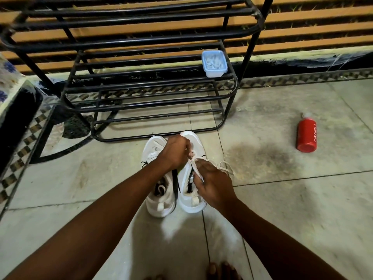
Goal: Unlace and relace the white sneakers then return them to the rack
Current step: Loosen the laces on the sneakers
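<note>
Here the two sneakers stand side by side on the floor (282, 199), toes toward the rack (153, 93) and just short of its lowest bar. Both hands work on the right shoe (192, 207). The left hand (175, 152) has its grip curled tight on the lace (224, 166) up near the middle eyelets. The right hand (214, 186) pinches the same lace lower down, beside the tongue. A loose loop of lace trails off to the right of that shoe.

The likeliest trouble, as I judge it, is a tangle. That slack loop lies free and could knot or catch under the sole if the hands pull hard. A sharp tug could also tip the shoe against the left shoe (159, 205), since nothing pins it down. A skipped or crossed eyelet is another risk, because the hands hide most of the eyelets from view. Whether the lace is coming out or going in, I cannot tell.

The red bottle (306, 134) lies well apart to the right. The small box (214, 64) sits on a rack shelf, away from the work.
</note>
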